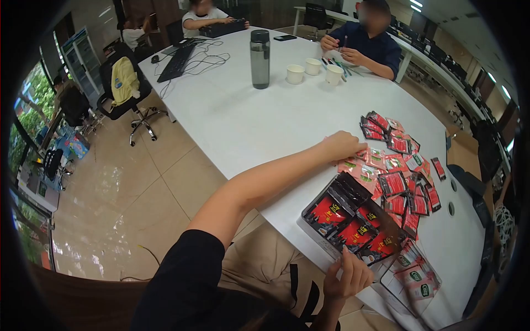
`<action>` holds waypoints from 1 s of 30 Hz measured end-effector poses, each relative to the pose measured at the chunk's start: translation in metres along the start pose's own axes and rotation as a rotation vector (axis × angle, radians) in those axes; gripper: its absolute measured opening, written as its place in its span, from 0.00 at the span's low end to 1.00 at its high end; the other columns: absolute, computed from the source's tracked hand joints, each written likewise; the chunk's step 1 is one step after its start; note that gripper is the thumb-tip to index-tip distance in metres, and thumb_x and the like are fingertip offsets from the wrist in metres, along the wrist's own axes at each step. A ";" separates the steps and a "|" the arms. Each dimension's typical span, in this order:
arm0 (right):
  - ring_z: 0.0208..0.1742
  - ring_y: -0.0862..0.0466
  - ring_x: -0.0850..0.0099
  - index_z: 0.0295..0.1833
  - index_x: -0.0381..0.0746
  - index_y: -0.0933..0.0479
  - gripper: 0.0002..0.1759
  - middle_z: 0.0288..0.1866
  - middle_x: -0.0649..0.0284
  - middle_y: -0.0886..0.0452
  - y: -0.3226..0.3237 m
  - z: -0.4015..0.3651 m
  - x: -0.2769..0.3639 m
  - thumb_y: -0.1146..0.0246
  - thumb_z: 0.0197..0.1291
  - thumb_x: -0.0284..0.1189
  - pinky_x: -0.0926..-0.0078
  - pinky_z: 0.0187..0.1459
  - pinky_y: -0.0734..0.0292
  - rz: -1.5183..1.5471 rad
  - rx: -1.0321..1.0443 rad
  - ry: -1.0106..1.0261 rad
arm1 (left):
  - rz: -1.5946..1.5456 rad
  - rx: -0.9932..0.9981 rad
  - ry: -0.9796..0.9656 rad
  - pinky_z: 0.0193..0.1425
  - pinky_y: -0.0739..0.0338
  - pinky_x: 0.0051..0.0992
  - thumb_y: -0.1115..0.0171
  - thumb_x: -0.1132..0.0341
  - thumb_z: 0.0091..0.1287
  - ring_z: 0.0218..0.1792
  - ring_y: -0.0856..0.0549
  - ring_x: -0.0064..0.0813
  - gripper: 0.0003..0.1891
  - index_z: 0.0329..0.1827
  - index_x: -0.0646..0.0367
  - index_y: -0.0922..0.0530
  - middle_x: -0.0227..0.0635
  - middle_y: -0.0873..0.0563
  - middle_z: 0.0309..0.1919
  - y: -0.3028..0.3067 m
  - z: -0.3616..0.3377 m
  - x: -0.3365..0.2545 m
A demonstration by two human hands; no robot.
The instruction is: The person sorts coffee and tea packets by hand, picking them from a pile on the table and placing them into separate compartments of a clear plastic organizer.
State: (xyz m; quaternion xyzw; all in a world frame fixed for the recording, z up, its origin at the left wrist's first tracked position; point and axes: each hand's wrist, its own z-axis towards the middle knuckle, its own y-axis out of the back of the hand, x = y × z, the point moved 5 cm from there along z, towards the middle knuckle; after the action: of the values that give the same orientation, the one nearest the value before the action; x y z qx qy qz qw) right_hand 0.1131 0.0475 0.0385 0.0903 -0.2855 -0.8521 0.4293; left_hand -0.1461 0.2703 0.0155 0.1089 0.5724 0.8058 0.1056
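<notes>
My left hand (343,145) reaches across the table to the near-left edge of a heap of sachets. Its fingers are curled down and pinched at a pink sachet (361,155); the fingertips are partly hidden. Black-and-red sachets (393,183) lie mixed with the pink ones. Close to my body, a box (317,238) holds black-and-red coffee sachets (353,234) in rows, some standing on edge. My right hand (351,276) is at the box's near edge, fingers loosely bent and apart, index fingertip by the rim. Beside it, a second container (397,287) holds pink sachets (418,281).
A dark water bottle (260,60) and several paper cups (295,74) stand farther back. A keyboard (178,60) with cables lies at the far left. Across the table a person (367,44) handles pens. Another person (207,19) sits at the far end. A cardboard box (462,149) is at right.
</notes>
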 end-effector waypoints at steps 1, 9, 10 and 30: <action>0.37 0.21 0.69 0.47 0.40 0.18 0.13 0.37 0.66 0.17 0.000 0.000 0.000 0.39 0.56 0.25 0.69 0.47 0.36 -0.005 -0.004 0.001 | 0.005 -0.163 -0.036 0.35 0.22 0.39 0.43 0.60 0.62 0.32 0.14 0.41 0.09 0.41 0.51 0.22 0.37 0.17 0.26 -0.002 -0.001 -0.001; 0.42 0.20 0.64 0.48 0.36 0.18 0.14 0.41 0.62 0.16 -0.002 -0.007 -0.005 0.39 0.56 0.23 0.66 0.51 0.33 0.034 -0.007 0.017 | 0.030 -0.045 -0.047 0.32 0.21 0.37 0.38 0.50 0.61 0.30 0.14 0.41 0.18 0.43 0.55 0.21 0.39 0.16 0.28 -0.004 0.006 -0.008; 0.39 0.20 0.64 0.48 0.36 0.17 0.13 0.39 0.63 0.17 -0.003 -0.006 -0.005 0.39 0.57 0.24 0.67 0.47 0.33 0.014 -0.027 0.050 | 0.036 -0.129 -0.053 0.30 0.22 0.36 0.37 0.52 0.60 0.28 0.14 0.39 0.15 0.39 0.54 0.20 0.37 0.17 0.23 -0.005 0.007 -0.008; 0.39 0.22 0.64 0.46 0.36 0.17 0.11 0.39 0.63 0.17 0.002 0.001 0.000 0.33 0.57 0.26 0.66 0.49 0.33 0.044 -0.022 0.030 | -1.322 -1.086 0.589 0.38 0.24 0.21 0.46 0.65 0.74 0.37 0.21 0.13 0.14 0.57 0.64 0.26 0.29 0.16 0.39 0.111 -0.129 -0.005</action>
State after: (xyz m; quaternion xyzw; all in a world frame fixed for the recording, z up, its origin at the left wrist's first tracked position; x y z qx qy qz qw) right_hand 0.1135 0.0469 0.0407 0.0922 -0.2716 -0.8441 0.4530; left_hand -0.1850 0.1168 0.0790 -0.5175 0.0629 0.7352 0.4333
